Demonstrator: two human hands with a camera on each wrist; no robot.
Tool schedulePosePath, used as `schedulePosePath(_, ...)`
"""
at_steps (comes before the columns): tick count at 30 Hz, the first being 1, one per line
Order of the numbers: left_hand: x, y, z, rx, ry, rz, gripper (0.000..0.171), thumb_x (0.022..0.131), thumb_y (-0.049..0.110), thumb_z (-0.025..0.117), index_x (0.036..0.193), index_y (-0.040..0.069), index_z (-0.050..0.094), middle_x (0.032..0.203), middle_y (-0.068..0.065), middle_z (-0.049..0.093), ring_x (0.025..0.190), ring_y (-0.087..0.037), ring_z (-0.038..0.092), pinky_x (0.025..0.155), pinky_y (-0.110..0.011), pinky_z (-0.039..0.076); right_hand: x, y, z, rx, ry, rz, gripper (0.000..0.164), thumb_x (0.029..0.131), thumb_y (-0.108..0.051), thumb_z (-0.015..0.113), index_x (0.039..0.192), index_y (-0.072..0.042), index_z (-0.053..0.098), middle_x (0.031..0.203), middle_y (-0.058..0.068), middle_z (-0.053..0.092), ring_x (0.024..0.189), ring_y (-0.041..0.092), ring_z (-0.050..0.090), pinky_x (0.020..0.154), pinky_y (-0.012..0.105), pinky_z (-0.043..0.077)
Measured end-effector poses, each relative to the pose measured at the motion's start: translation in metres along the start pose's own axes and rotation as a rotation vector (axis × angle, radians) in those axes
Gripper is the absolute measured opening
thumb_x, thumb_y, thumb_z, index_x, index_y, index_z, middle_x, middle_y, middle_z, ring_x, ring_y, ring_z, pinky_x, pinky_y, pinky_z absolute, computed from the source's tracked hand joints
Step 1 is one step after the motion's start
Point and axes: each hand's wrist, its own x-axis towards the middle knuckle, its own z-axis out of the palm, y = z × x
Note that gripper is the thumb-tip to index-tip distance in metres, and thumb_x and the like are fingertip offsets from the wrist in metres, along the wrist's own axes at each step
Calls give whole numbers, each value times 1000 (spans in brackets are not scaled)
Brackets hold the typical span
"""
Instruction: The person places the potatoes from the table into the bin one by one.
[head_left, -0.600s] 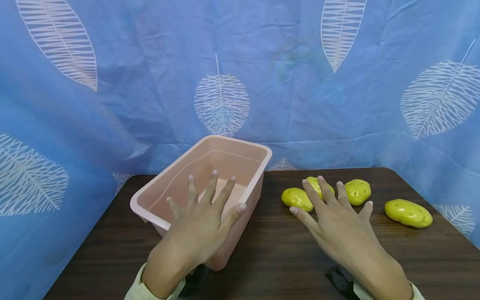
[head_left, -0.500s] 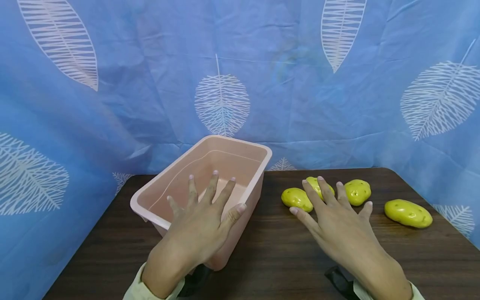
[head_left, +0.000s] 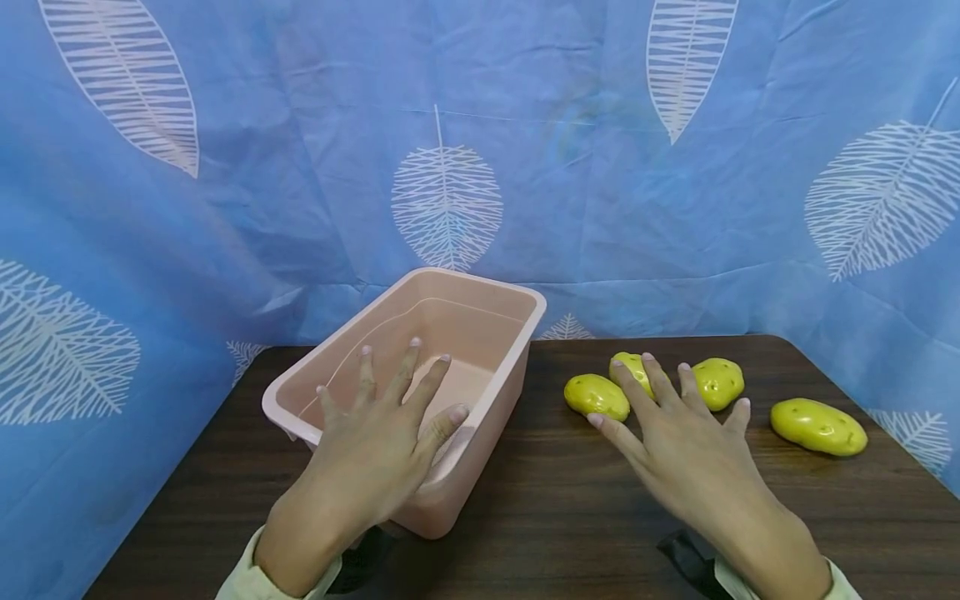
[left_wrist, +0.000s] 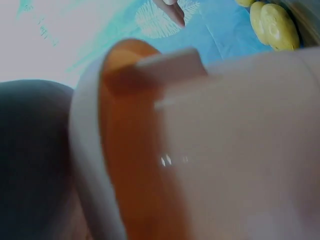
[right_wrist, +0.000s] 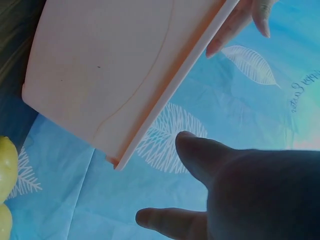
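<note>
Potatoes (head_left: 596,397) loose, bin (head_left: 486,437) wall close to your left wrist

Both your hands are spread and hold nothing. Your left hand (head_left: 375,454) hangs over the near part of the bin's mouth, and your right hand (head_left: 690,446) hangs before the potatoes, apart from the bin. All 4 potatoes lie on the table (head_left: 570,517), to the right of the bin: 3 grouped near your right fingertips, and the rightmost potato (head_left: 819,427) set well apart.

Your likeliest trouble is a roll. These look smooth, glossy and rounded, so if you come down with stiff fingers you could push a potato instead of gripping it. In the group, the back potato (head_left: 632,364) sits partly behind your fingers in the head view, and you could knock it while closing on a neighbour. Whether those 3 touch, you cannot tell from here.

The rightmost potato lies nearer the table's right edge; a clumsy sideways reach could send it that way.

On your left, the bin wall fills much of the wrist view. If you drop that wrist or swing it sideways, your cuff (head_left: 255,577) or forearm could catch the rim and shove the bin askew. It appears light, and neither hand is steadying it, so it would probably slide.
</note>
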Motion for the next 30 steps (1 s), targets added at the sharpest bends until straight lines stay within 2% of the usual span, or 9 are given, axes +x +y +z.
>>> schedulePosePath(6,-4,-16,-1,6,76,17,71,105,71,21,167,35,24,177,-4,14,160,-51,9,112,-86,10,2,12,1,-16,-1,-2,83,104,-71,34,164,-14,33,168,27,28,150,61,26,101,92,15)
schedulePosePath(12,-9,-35,-1,20,182,21,65,108,64,24,164,32,35,174,-8,25,156,-52,26,115,-80,21,3,26,1,-1,-1,3,83,104,-70,37,164,-12,33,167,29,29,147,63,27,98,93,15)
schedulePosePath(19,-11,-51,-2,36,208,34,65,108,64,27,161,29,41,171,-9,33,155,-45,32,118,-72,26,5,40,3,24,-8,1,85,104,-70,37,164,-10,33,165,31,31,146,64,28,98,92,14)
schedulePosePath(22,-11,-57,-2,26,248,42,62,108,62,33,158,29,46,168,-8,39,154,-40,38,115,-71,33,6,46,5,23,1,-5,83,104,-69,40,162,-9,36,164,31,35,143,63,35,98,91,17)
schedulePosePath(26,-11,-66,0,20,353,68,51,107,53,50,149,26,59,161,-7,51,145,-38,50,107,-70,42,7,55,9,32,15,-12,82,104,-67,43,159,-6,41,159,33,40,139,62,41,98,90,21)
schedulePosePath(30,-10,-80,2,5,440,105,44,103,45,61,141,25,65,156,-6,56,138,-38,56,102,-69,45,7,66,12,59,17,-16,80,105,-64,45,158,-5,43,157,34,42,136,63,43,97,90,23)
